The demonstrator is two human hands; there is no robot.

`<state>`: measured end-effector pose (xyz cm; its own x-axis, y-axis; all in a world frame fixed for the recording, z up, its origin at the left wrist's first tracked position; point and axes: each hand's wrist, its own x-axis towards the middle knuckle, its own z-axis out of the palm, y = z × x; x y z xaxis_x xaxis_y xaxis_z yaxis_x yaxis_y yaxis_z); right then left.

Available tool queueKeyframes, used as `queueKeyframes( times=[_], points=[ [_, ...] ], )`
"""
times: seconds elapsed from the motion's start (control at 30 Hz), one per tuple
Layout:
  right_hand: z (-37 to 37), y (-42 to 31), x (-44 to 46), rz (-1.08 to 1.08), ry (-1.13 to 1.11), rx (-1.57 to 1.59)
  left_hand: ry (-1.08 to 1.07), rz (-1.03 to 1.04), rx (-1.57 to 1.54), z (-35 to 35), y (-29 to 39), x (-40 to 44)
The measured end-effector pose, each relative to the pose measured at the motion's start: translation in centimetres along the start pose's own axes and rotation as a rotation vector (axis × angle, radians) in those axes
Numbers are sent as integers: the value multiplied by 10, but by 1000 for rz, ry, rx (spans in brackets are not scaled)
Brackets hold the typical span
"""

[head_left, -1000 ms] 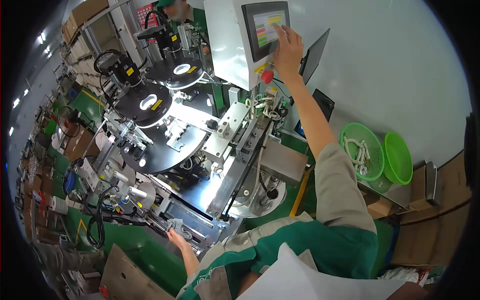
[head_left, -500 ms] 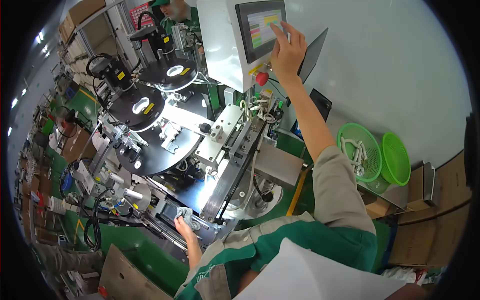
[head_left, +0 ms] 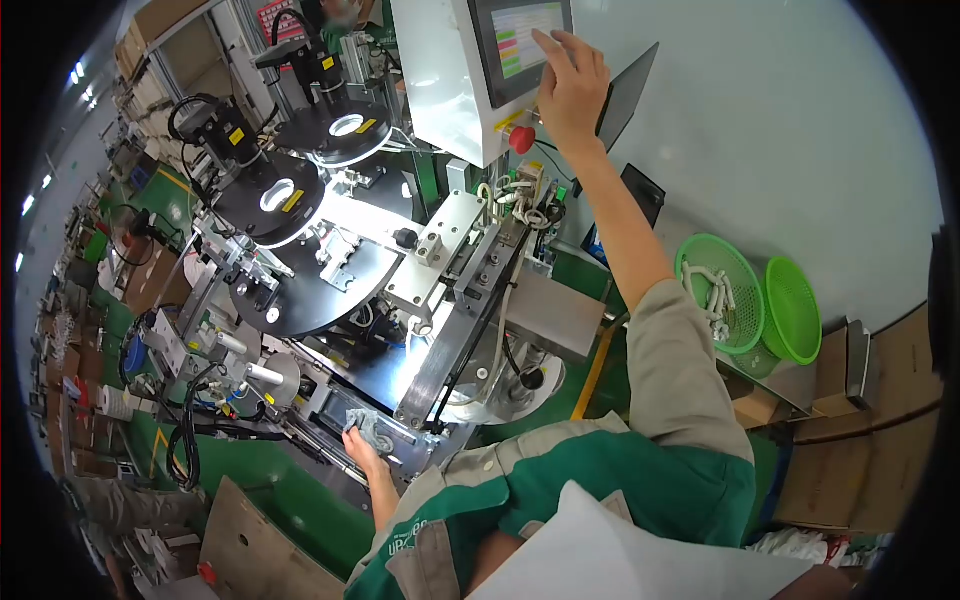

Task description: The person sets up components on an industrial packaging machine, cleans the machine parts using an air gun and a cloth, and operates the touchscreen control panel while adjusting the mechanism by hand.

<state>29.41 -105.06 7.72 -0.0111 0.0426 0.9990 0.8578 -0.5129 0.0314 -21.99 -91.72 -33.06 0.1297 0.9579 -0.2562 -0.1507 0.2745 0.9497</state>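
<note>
My right hand (head_left: 574,98) is raised in front of the touchscreen panel (head_left: 522,44). Its fingers are apart and hold nothing; the index fingertip overlaps the screen's right side, and I cannot tell whether it touches. Low down, my left hand (head_left: 362,452) is closed around a crumpled grey-blue cloth (head_left: 371,430), by the machine's front edge. A red emergency-stop button (head_left: 521,139) sits under the panel, below my right hand.
A round black turntable (head_left: 310,300) lies beneath two ring lights (head_left: 268,200) on the machine. To the right stand two green baskets (head_left: 792,310), one holding white tubular parts (head_left: 712,295). Another person (head_left: 375,25) is partly visible behind the machine. Cardboard boxes (head_left: 850,480) line the right.
My right hand has shifted slightly left and its index fingertip is lower on the screen. The whole view has moved a little. My left hand keeps the cloth.
</note>
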Motion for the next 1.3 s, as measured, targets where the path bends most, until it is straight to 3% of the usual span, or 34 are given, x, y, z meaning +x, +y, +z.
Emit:
queueKeyframes(
  times=[0.67, 1.2, 1.3],
  points=[
    [-12, -35, 9, -139, -37, -125, -67, -27, -32, -18, 5, 2],
    [-7, -48, 6, 21, -71, -124, -112, -51, -65, -30, 5, 5],
    [0, -43, 7, -68, -101, -187, -76, -81, -23, -25, 5, 8]
  ],
)
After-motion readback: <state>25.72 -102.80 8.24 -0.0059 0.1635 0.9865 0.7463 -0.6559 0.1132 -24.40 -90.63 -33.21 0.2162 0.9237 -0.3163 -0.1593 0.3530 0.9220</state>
